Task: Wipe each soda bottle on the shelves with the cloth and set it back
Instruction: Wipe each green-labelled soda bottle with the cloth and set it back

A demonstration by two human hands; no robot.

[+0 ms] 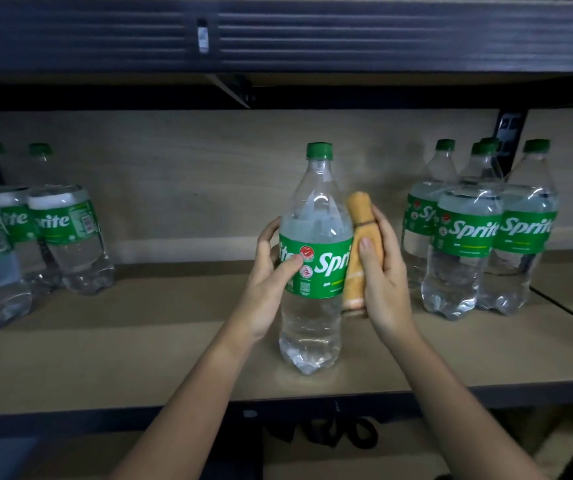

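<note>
A clear Sprite bottle (pixel 316 233) with a green cap and green label stands upright in the middle of the wooden shelf (pixel 139 358). My left hand (pixel 271 275) grips its left side at the label, thumb across the front. My right hand (pixel 382 268) holds a folded orange cloth (pixel 361 237) pressed against the bottle's right side. More Sprite bottles stand in a group at the left (pixel 66 237) and another group at the right (pixel 468 244).
The dark shelf above (pixel 278 36) overhangs close over the bottle caps. A black upright bracket (pixel 510 140) stands behind the right group. The shelf's dark front edge (pixel 105 417) runs below my forearms, with a lower shelf dim underneath.
</note>
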